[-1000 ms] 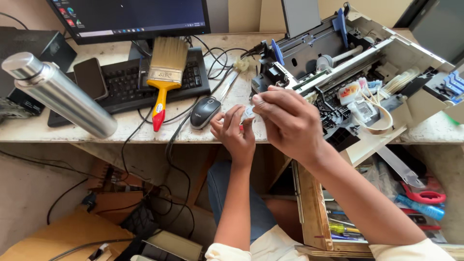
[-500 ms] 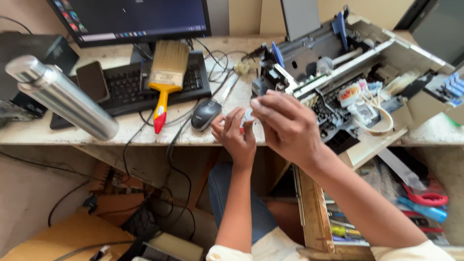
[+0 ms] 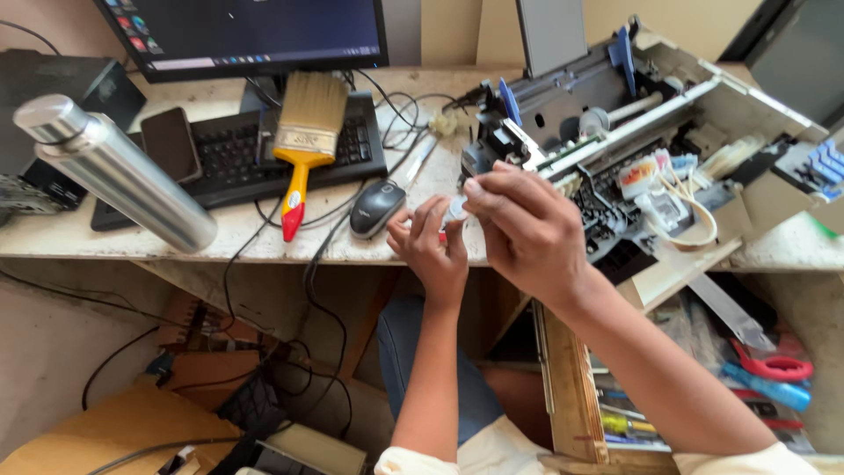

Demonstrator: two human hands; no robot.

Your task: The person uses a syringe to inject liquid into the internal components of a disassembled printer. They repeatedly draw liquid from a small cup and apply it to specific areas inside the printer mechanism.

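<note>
My left hand [image 3: 431, 248] and my right hand [image 3: 526, 227] meet over the front edge of the desk [image 3: 264, 246]. Between their fingertips they pinch a small pale, roundish part [image 3: 454, 209] with a bit of red below it; most of it is hidden by the fingers. Right behind my right hand lies an opened printer [image 3: 651, 149] with its cover off, showing ink cartridges, tubes and a rail. A grey mouse [image 3: 376, 208] lies just left of my left hand.
A paintbrush with a yellow and red handle [image 3: 303, 141] lies on a black keyboard [image 3: 237, 158]. A steel flask [image 3: 114, 171] and a phone [image 3: 169, 143] sit at the left, a monitor [image 3: 246, 35] behind. An open drawer [image 3: 703, 387] with tools is at lower right. Cables hang under the desk.
Both hands stay together at the desk edge, with only small finger shifts on the small part. The view has shifted slightly.
</note>
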